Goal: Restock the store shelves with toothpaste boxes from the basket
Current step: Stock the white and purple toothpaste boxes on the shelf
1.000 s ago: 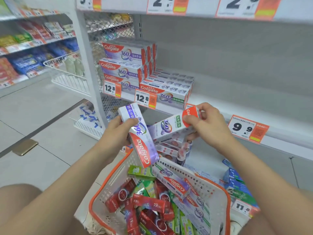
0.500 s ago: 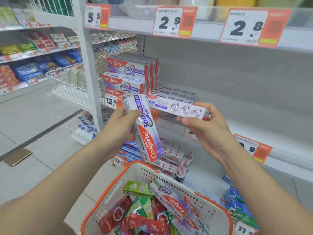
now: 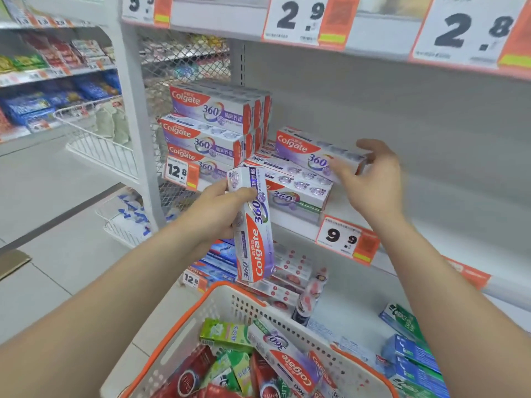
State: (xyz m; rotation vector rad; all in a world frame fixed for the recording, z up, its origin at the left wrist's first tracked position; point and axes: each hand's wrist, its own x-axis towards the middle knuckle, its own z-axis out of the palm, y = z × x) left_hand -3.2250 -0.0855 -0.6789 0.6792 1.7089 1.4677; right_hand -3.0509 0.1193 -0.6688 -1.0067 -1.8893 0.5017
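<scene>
My left hand grips a purple-and-white Colgate 360 toothpaste box, held upright above the basket. My right hand holds the right end of a second Colgate box between thumb and fingers. That box lies flat on top of a low stack of the same boxes on the middle shelf. A taller stack of Colgate boxes stands to its left. The white basket with an orange rim sits below, holding several red, green and purple toothpaste boxes.
Price tags 12.8 and 9.9 hang on the shelf edge. The shelf above overhangs closely. The lower shelf carries blue boxes, red-and-white boxes and green-blue boxes. Wire baskets hang on the left upright.
My right hand has carried its box up and back from in front of me onto the low stack on the shelf. My left hand has kept its box and risen slightly.
</scene>
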